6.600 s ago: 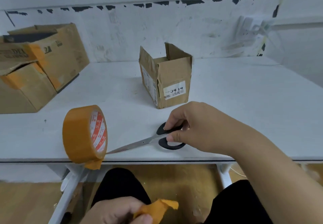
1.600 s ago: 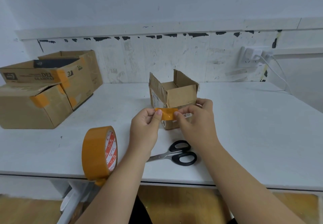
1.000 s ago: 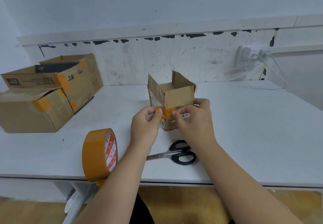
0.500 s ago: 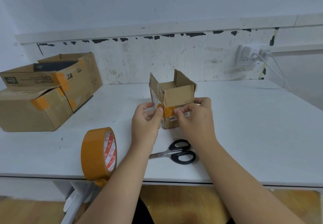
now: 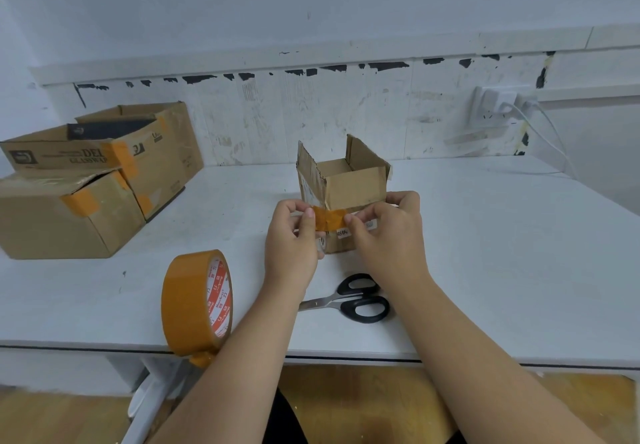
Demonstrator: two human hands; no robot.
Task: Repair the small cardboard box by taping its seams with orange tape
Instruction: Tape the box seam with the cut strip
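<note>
Left hand (image 5: 292,235) and right hand (image 5: 388,232) raised side by side, each pinching one end of orange tape strip (image 5: 329,219) — against small box (image 5: 356,187) corner.

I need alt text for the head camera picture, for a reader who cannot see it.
Two hands, left hand and right hand, pinch a strip of orange tape against the near corner of a small open cardboard box on a white table. A tape roll and scissors lie nearer.

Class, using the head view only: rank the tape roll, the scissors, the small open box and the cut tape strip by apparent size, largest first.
1. Tape roll, though it sits nearest the camera.
2. Small open box, looking nearly alike, so this order is unsure.
3. Scissors.
4. Cut tape strip.
</note>
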